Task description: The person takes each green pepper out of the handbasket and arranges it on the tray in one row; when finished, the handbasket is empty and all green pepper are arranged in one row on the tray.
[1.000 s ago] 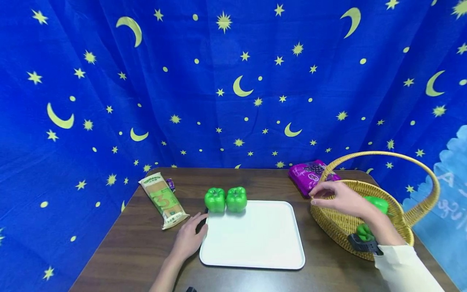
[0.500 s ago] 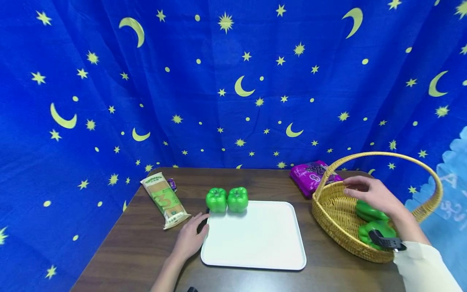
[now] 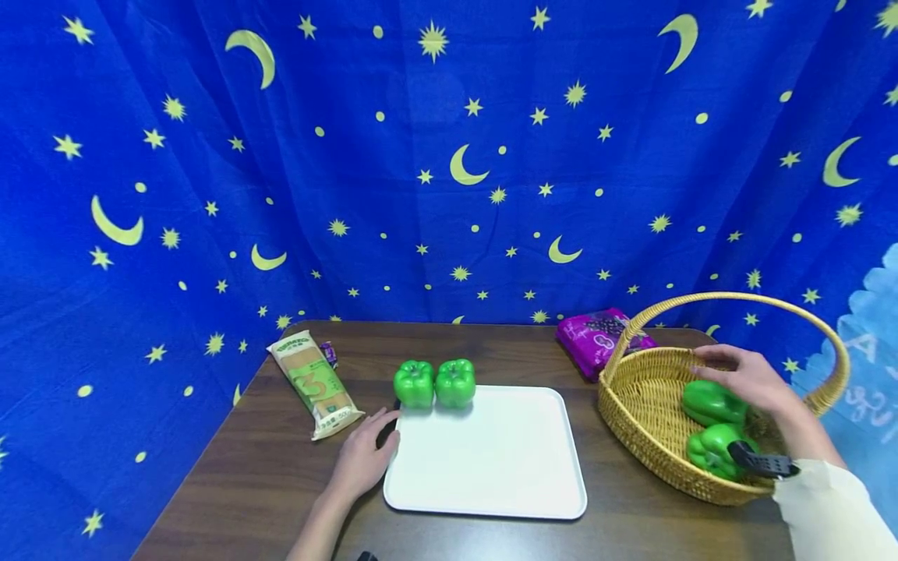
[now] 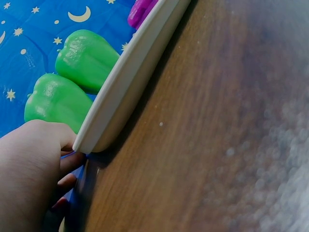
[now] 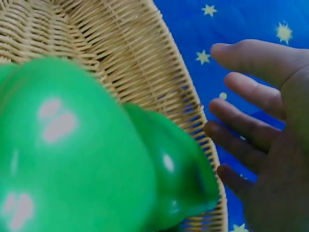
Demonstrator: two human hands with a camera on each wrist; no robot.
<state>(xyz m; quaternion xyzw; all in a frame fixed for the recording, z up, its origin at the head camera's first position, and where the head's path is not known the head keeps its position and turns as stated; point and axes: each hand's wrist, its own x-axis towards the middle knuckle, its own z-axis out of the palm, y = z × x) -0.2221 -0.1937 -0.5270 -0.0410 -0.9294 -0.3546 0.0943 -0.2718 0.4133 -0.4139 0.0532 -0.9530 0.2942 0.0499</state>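
Observation:
In the head view my left hand rests at the left edge of a white tray, fingers relaxed and fingertips right at the rim. The left wrist view has that hand beside the tray's raised rim. Two green bell peppers, one on the left and one on the right, stand side by side at the tray's far left corner. My right hand hovers over the wicker basket with fingers spread, holding nothing. Inside the basket lie a farther bell pepper and a nearer one, partly hidden by a wrist strap.
A packet of bread lies on the table's left side, beside a small purple wrapper. Behind the basket is a purple bag. The basket's tall handle arches over it. A blue star-patterned curtain hangs behind the table.
My right hand has moved right, from the basket's left rim to above its right part, bringing the peppers inside into fuller view. The left hand and tray have stayed put.

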